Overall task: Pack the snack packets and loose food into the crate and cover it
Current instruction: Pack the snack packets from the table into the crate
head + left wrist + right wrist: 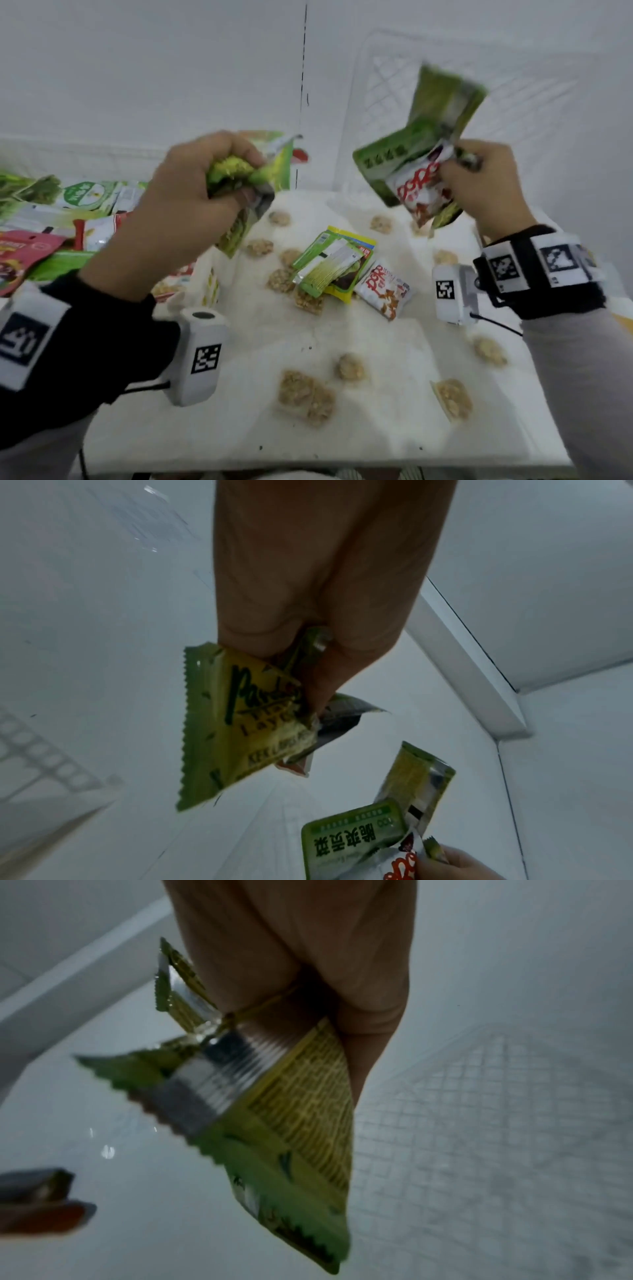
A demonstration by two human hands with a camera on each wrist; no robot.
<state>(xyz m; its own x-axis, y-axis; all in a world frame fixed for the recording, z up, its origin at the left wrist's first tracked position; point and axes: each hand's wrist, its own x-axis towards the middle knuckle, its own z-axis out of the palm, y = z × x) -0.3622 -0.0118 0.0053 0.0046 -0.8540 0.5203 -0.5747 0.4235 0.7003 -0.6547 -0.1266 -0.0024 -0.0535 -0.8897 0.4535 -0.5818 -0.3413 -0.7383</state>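
Both hands pinch bunched green foil snack packets (239, 178), left hand (181, 205) and right hand (486, 185), lifted above the white cloth-covered table (376, 428), likely for crating.

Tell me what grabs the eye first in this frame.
Both hands are raised over the table, each clutching a bunch of snack packets: the left hand grips crumpled green ones, the right hand green ones plus a white-and-red one. Below them, loose cookies lie scattered across the white table, around a small packet pile.
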